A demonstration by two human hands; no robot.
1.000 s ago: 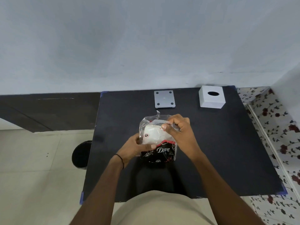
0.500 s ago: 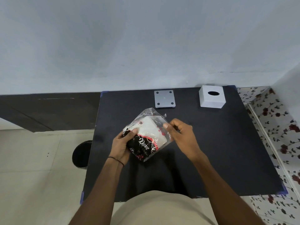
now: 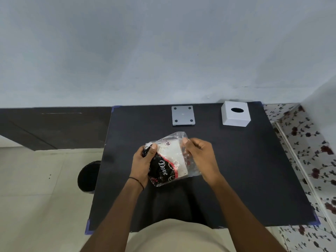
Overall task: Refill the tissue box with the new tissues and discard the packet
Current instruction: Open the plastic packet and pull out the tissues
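Observation:
A clear plastic tissue packet (image 3: 170,160) with a black and red printed band and white tissues inside is held above the middle of the black table (image 3: 236,179). My left hand (image 3: 142,164) grips its left, printed end. My right hand (image 3: 201,157) pinches the clear plastic at its right end. The white tissue box cover (image 3: 235,114), with an oval slot on top, stands at the table's far right. Its grey square base plate (image 3: 183,116) lies flat at the far middle, apart from the cover.
A black waste bin (image 3: 88,176) stands on the tiled floor left of the table. A dark counter (image 3: 54,126) runs along the wall at left. Flowered cloth (image 3: 309,151) borders the table's right side.
The packet has been turned from upright to tilted, its printed end swung down-left. My right hand has shifted from the packet's top to its right end.

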